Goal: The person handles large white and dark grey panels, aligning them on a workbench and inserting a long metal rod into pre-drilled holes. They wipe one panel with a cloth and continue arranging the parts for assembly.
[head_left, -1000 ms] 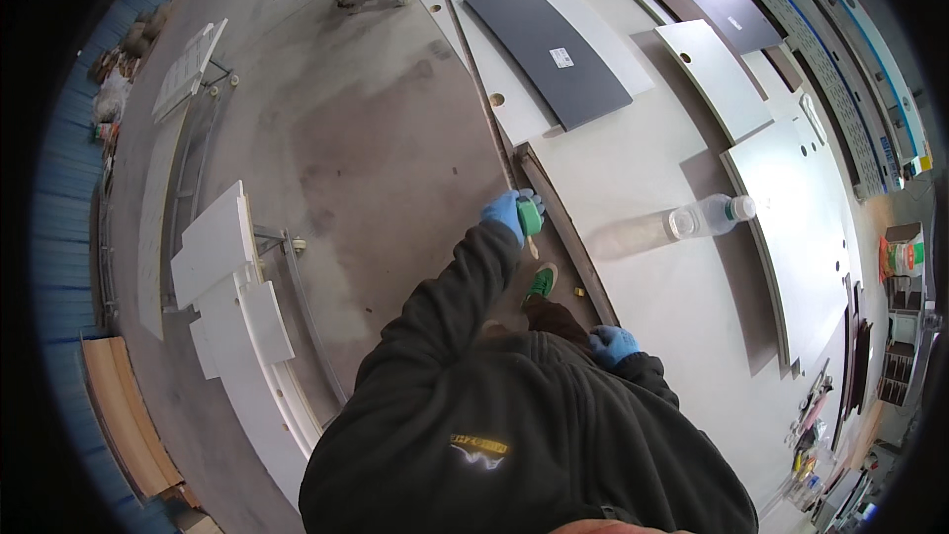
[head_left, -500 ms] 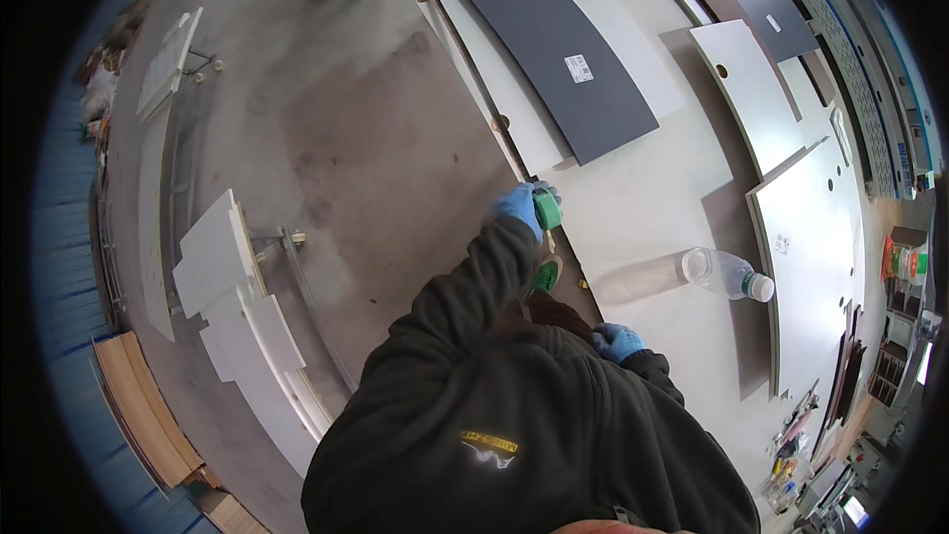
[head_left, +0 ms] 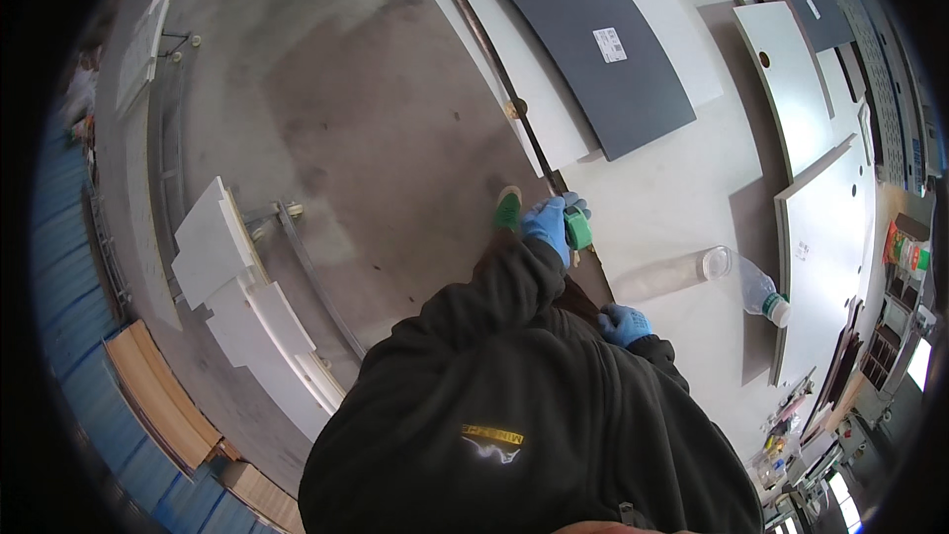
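My left hand (head_left: 550, 227), in a blue glove with greyish fingertips, is closed on a green roll (head_left: 578, 228) that looks like tape. It holds the roll at the near-left edge of the pale table (head_left: 647, 208), by the corner of a white panel (head_left: 565, 129). My right hand (head_left: 625, 324), also gloved in blue, is curled low by the same edge, close to my dark trouser leg. Whatever its fingers hold, if anything, is hidden. A dark grey panel (head_left: 603, 69) with a white label lies on the white panel beyond my left hand.
A clear plastic bottle (head_left: 756, 289) lies on its side to the right. White panels (head_left: 816, 247) with round holes are beyond it. On the floor at left, carts (head_left: 297, 247) carry more white boards (head_left: 232, 287). Brown boards (head_left: 163, 391) stand at the far left.
The view has shifted, and I have stepped: a green shoe now shows left of my left hand. My left hand still grips the green roll; my right hand stays low by the edge.
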A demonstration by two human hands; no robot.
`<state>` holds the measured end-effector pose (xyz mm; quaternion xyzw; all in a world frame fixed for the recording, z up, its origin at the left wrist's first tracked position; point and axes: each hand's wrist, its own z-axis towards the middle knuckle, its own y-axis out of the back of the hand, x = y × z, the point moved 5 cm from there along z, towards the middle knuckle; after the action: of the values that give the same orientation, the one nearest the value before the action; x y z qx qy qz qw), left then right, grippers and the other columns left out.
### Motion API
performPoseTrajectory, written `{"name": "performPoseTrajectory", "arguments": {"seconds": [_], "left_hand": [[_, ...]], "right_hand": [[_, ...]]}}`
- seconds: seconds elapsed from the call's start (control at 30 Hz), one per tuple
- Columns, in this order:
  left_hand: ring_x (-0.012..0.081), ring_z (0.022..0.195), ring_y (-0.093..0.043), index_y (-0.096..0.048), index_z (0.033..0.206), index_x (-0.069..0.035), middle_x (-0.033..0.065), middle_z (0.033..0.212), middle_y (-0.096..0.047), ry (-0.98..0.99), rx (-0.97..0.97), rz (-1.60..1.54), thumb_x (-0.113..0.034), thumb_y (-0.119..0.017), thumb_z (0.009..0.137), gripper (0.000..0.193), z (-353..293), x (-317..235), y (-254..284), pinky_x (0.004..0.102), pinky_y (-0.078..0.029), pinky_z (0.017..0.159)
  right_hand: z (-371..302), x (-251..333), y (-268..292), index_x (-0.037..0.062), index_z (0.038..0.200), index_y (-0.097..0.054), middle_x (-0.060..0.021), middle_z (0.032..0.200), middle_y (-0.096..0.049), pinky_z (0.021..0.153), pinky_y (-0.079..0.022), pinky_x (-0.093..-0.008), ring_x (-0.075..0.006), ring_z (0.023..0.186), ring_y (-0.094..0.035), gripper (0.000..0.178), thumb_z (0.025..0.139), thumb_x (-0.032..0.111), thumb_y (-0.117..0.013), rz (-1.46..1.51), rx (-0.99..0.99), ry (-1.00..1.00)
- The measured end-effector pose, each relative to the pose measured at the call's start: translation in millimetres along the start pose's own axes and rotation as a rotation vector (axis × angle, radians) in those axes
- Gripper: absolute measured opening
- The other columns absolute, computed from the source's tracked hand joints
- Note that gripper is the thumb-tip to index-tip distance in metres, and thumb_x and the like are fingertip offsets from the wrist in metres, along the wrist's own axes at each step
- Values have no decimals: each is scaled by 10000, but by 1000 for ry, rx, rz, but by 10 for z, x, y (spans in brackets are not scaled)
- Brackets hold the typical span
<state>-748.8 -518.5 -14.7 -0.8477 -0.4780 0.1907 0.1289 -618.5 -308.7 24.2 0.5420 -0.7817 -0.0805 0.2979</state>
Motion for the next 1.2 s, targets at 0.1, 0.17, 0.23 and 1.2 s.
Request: {"name": "performPoseTrajectory", "arguments": {"seconds": [0.1,0.17,0.23,1.2], "left_hand": [[293,866,-715,-676,1091,-8,138,997,-733,-41,-4,15,-183,-604,965,227,-61,3,-56,439,-602,771],[297,876,-718,-679,1099,-8,138,1005,-734,-66,-15,35,-181,-608,965,230,-86,21,-74,448,-604,781],[300,885,-717,-677,1112,-5,141,1008,-733,-78,-1,12,-183,-589,978,238,-72,49,-87,448,-599,781],[168,784,-674,-661,1134,-53,82,993,-730,-251,-74,87,-211,-559,1039,211,46,154,-241,291,-545,622]], "right_hand": [[28,17,25,104,1108,-734,-214,1052,-726,887,-519,-527,-425,1016,-668,413,945,435,-550,12,16,-12],[29,4,21,104,1103,-737,-213,1052,-726,888,-519,-526,-424,1015,-669,407,944,433,-554,20,9,-10],[23,-29,14,100,1094,-737,-212,1049,-725,886,-520,-523,-419,1013,-670,398,944,424,-560,10,-15,-13],[61,-49,77,68,1011,-737,-208,931,-725,803,-538,-477,-396,893,-695,320,945,347,-593,117,-57,-62]]}}
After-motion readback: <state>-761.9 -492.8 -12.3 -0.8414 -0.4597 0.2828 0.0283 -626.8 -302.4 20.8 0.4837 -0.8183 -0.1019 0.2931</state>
